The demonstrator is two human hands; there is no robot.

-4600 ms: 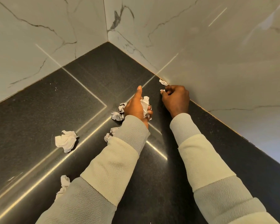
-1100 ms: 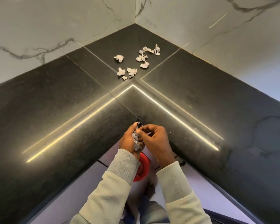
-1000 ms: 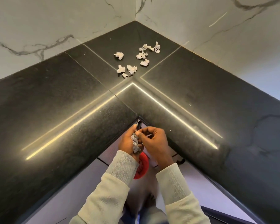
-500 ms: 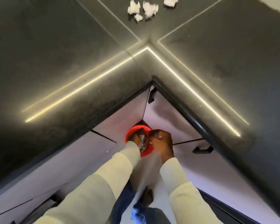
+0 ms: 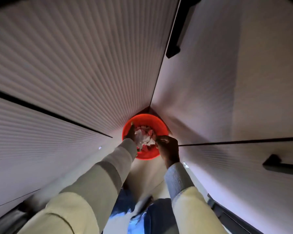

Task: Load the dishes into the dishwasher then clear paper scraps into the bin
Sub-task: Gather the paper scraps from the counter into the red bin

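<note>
The left hand (image 5: 131, 132) grips a wad of paper scraps (image 5: 143, 139) just above the red bin (image 5: 146, 156), which stands on the floor in the cabinet corner. The right hand (image 5: 169, 148) hovers by the rim with its fingers (image 5: 161, 141) curled; whether they pinch anything is unclear.

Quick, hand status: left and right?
Left hand: holding paper scraps over the red bin.
Right hand: pinching a small scrap.

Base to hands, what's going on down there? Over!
Left hand holds scraps over bin. Right hand beside it, grip unclear. Nothing blocking bin.
</note>
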